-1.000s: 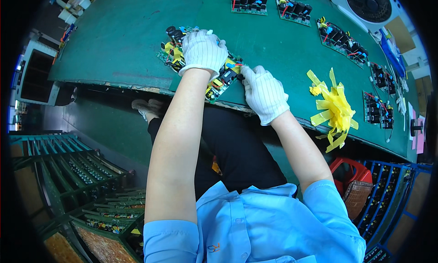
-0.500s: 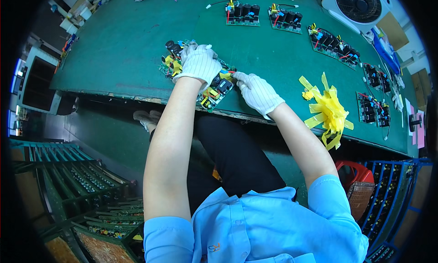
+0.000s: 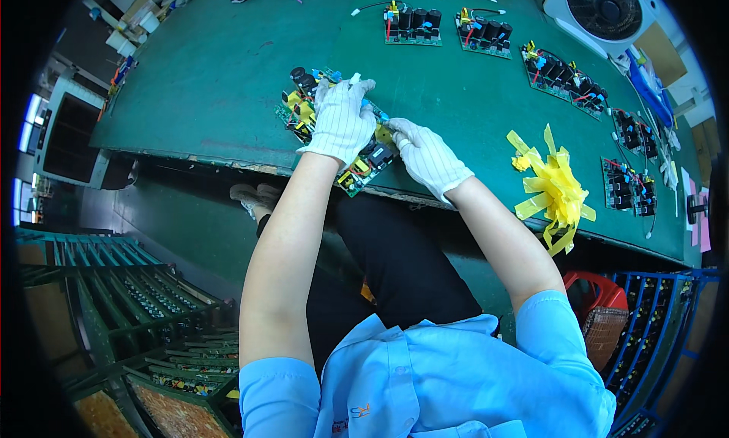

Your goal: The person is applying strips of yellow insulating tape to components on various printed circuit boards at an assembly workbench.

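Observation:
A green circuit board (image 3: 304, 104) with black capacitors and yellow parts lies near the front edge of the green table (image 3: 213, 81). My left hand (image 3: 342, 123), in a white glove, rests flat on top of the board and presses it down. My right hand (image 3: 427, 155), also gloved, touches the board's right end with its fingertips pinched at a small blue part. Much of the board is hidden under both hands.
Several more circuit boards (image 3: 411, 22) lie in an arc along the table's far and right side. A bundle of yellow tape strips (image 3: 553, 189) sits to the right. A white fan (image 3: 604, 9) stands far right. Racks of boards (image 3: 144, 309) stand at lower left, a red stool (image 3: 600, 294) lower right.
Both hands and the board appear lower in view as my head tilted. My right hand has moved in closer to the board's right end, next to my left hand.

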